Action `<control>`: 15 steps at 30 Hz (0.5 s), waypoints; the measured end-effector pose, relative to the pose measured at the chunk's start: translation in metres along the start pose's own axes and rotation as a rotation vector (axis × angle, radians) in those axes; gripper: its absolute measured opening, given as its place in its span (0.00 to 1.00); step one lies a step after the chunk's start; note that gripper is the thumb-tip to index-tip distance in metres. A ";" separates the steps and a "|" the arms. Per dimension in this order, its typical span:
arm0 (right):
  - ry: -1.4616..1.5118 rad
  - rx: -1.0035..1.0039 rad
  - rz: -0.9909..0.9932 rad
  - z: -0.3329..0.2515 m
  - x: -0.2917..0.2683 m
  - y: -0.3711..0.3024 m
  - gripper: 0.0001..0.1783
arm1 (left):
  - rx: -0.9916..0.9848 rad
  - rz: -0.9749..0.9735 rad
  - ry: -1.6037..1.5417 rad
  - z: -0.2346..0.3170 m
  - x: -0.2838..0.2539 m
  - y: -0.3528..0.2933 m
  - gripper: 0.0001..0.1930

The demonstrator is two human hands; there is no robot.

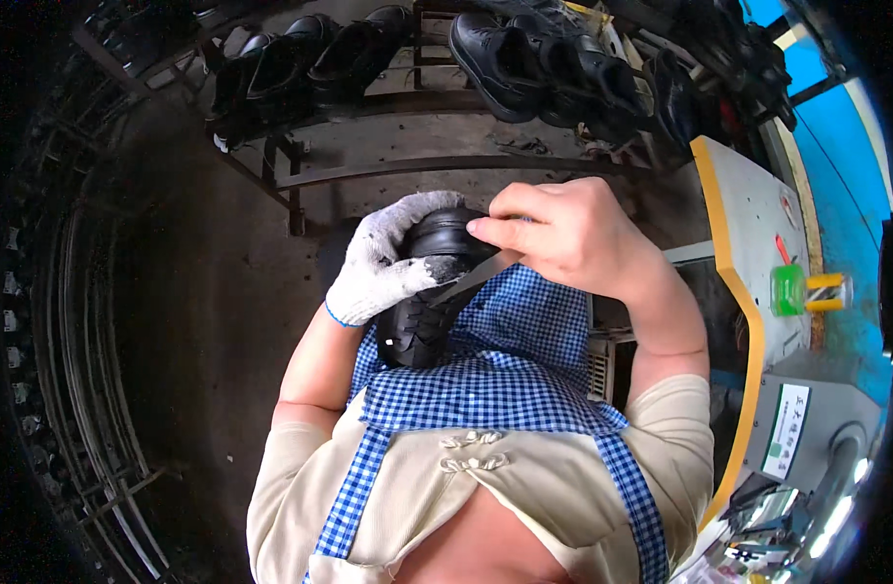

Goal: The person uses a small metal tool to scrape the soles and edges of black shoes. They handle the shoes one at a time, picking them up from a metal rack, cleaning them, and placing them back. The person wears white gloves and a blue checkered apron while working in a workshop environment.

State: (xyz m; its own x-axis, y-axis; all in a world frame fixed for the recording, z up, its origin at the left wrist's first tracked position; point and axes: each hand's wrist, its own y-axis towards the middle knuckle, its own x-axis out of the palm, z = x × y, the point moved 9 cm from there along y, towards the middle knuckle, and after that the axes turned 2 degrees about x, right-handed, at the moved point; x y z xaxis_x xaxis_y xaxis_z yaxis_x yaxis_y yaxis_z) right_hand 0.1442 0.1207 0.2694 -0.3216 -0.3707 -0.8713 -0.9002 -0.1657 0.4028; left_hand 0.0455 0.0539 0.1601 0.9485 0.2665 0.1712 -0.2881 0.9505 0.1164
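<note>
One black shoe (417, 321) sits between gloved left fingers (419, 206).

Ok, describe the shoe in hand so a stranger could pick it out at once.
Start from the blue-and-white checked apron near the middle of the picture. Toward its left side, the white-gloved left hand grips a black lace-up shoe. Other black shoes sit on the metal rack beyond; this one is off the rack and held.
</note>
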 end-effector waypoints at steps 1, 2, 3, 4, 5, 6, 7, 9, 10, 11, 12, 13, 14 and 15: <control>-0.074 -0.020 -0.049 -0.005 0.001 0.000 0.11 | -0.002 -0.013 0.002 -0.002 0.002 0.001 0.36; -0.148 -0.040 -0.098 -0.010 0.001 0.000 0.08 | -0.004 -0.027 0.004 -0.003 0.004 0.002 0.36; -0.166 -0.068 -0.131 -0.017 0.001 0.000 0.06 | -0.008 -0.041 0.005 -0.006 0.008 0.002 0.36; -0.176 -0.051 -0.182 -0.018 0.003 0.000 0.06 | -0.014 -0.040 0.026 -0.009 0.011 0.002 0.35; -0.185 -0.033 -0.233 -0.018 0.006 -0.001 0.07 | -0.020 -0.040 0.047 -0.011 0.014 0.002 0.34; -0.197 -0.010 -0.283 -0.017 0.009 -0.002 0.07 | -0.025 -0.045 0.068 -0.013 0.017 0.003 0.34; -0.180 0.011 -0.308 -0.016 0.012 -0.003 0.08 | -0.003 -0.043 0.092 -0.012 0.020 0.004 0.32; -0.144 0.052 -0.356 -0.011 0.017 -0.004 0.09 | 0.010 -0.067 0.079 -0.016 0.025 0.005 0.31; -0.151 0.075 -0.365 -0.009 0.020 -0.005 0.10 | 0.016 -0.077 0.074 -0.019 0.027 0.005 0.31; -0.157 0.095 -0.374 -0.006 0.026 -0.008 0.11 | 0.014 -0.067 0.194 -0.021 0.027 0.005 0.31; -0.160 0.117 -0.381 -0.003 0.030 -0.013 0.12 | 0.009 -0.070 0.202 -0.023 0.029 0.005 0.30; -0.153 0.113 -0.346 -0.002 0.031 -0.017 0.13 | 0.003 -0.071 0.210 -0.025 0.029 0.003 0.30; -0.145 0.108 -0.312 0.001 0.032 -0.019 0.14 | -0.001 -0.070 0.218 -0.026 0.030 0.002 0.30; -0.137 0.102 -0.279 0.003 0.032 -0.020 0.16 | -0.007 -0.067 0.206 -0.027 0.029 0.002 0.30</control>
State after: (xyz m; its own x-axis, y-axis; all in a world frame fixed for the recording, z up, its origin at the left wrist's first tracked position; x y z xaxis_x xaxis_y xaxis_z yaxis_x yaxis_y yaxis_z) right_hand 0.1516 0.1146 0.2328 -0.0881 -0.1965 -0.9765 -0.9817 -0.1491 0.1186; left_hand 0.0758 0.0677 0.1384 0.9726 0.2288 -0.0404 -0.2231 0.9682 0.1135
